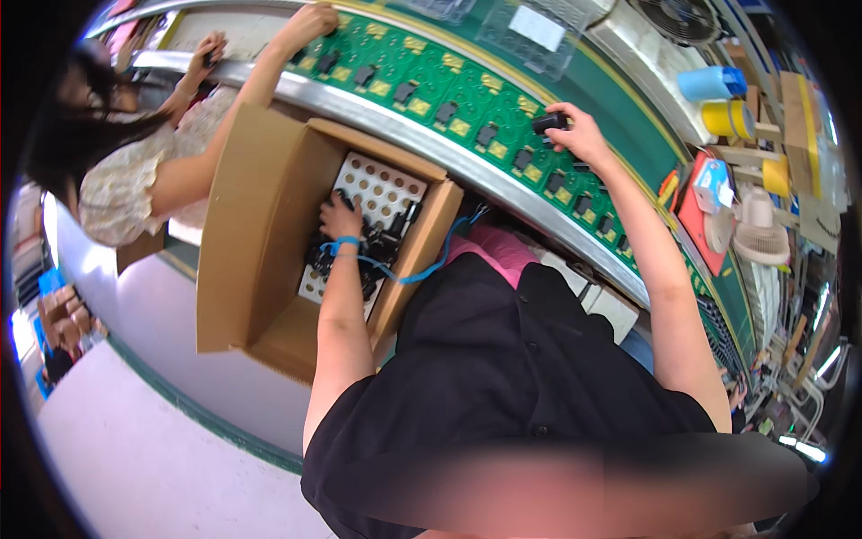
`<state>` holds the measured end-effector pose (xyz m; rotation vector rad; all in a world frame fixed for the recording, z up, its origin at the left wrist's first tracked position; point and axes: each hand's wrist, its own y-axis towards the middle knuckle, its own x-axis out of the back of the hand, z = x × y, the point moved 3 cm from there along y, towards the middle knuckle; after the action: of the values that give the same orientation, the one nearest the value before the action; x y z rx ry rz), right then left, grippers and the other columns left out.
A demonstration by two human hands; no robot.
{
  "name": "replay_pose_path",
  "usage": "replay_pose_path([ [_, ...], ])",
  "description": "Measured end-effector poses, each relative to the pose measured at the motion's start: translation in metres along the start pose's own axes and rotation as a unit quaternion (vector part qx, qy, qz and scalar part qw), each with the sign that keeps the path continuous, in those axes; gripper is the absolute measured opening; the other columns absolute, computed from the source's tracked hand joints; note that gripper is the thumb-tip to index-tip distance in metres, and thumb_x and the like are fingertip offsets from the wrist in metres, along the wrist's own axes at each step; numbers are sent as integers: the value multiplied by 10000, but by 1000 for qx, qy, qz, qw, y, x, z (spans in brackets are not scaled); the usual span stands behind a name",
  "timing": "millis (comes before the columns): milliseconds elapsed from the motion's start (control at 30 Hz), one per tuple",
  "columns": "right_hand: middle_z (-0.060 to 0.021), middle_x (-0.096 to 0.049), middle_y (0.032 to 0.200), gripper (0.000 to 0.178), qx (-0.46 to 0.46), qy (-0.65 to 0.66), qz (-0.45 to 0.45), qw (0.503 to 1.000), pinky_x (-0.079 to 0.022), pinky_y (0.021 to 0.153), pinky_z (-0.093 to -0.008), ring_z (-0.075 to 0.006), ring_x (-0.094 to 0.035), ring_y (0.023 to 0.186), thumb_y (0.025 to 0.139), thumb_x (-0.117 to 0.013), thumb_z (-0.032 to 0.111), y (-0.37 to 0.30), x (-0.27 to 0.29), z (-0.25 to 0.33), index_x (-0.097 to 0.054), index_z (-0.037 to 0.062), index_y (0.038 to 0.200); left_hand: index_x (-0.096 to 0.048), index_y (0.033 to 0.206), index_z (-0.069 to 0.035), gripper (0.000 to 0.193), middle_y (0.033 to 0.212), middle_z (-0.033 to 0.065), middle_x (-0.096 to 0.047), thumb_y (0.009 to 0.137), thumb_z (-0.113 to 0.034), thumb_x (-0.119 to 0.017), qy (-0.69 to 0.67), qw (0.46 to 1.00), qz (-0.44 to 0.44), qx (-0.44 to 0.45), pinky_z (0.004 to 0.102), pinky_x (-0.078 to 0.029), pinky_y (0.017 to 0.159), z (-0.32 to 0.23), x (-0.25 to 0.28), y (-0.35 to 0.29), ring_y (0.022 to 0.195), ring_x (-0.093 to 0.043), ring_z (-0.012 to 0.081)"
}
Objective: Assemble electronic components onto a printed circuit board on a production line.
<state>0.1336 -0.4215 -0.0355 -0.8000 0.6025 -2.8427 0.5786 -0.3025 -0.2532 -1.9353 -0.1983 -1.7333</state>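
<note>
My right hand [582, 136] pinches a black cylindrical component [549, 123], capacitor-like in shape, just above the green circuit boards [467, 106]. These boards lie in a long row, each bearing a dark block and yellow patches. Inside an open cardboard box [256, 260], my left hand [341, 218] has its fingers curled at a dark part by the fingertips. Around it, several black components [384, 244] lie on a white tray with round holes [382, 182]. A blue wrist strap [343, 243] circles my left wrist, its cord running over the box's right side.
A metal rail [377, 112] borders the boards. At the left, a co-worker's hand [310, 22] reaches over the same row. Clear plastic trays [532, 40] sit beyond the boards. To the right are a red board [709, 214], yellow tape [727, 119] and a beige fan [761, 241].
</note>
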Motion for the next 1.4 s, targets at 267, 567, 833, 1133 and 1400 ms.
replay_pose_path([
  [267, -166, -629, 938, 388, 8, -353, -92, 931, -465, 800, -412, -325, -589, 915, 695, -695, 228, 12, 11, -6, -594, 100, 1048, -189, 1402, -338, 853, 1332, 187, -332, 708, -490, -662, 80, 992, 103, -7, 622, -359, 853, -2, -23, 21, 1100, -430, 445],
  [567, -163, -646, 892, 383, -23, -381, -73, 922, -480, 767, -416, -325, -612, 866, 702, -680, 287, 24, 8, -19, -605, 105, 1031, -298, 1368, -275, 825, 1266, 187, -357, 657, -340, -712, 28, 997, 42, -59, 460, -499, 756, 5, -30, 22, 988, -437, 464],
  [833, -141, -659, 897, 373, -48, -384, -69, 919, -476, 769, -411, -306, -620, 860, 693, -681, 311, 26, 6, -17, -629, 102, 997, -251, 1385, -304, 852, 1314, 222, -337, 673, -437, -700, 54, 997, 35, -41, 526, -462, 811, 4, -40, 26, 1034, -444, 514],
  [1133, -142, -663, 886, 392, -90, -398, -72, 910, -483, 767, -401, -295, -626, 873, 695, -674, 359, 30, 10, -19, -653, 107, 994, -283, 1347, -365, 807, 1250, 257, -360, 667, -376, -717, -52, 992, 79, 80, 524, -484, 775, -1, -46, 34, 1014, -436, 557],
  [1400, -168, -662, 838, 433, -116, -394, -96, 907, -477, 744, -405, -305, -633, 831, 699, -668, 431, 31, 4, -12, -668, 47, 900, -306, 1328, -346, 777, 1252, 220, -356, 670, -352, -719, -37, 986, 94, 136, 513, -496, 736, -5, -50, 40, 1005, -470, 495],
])
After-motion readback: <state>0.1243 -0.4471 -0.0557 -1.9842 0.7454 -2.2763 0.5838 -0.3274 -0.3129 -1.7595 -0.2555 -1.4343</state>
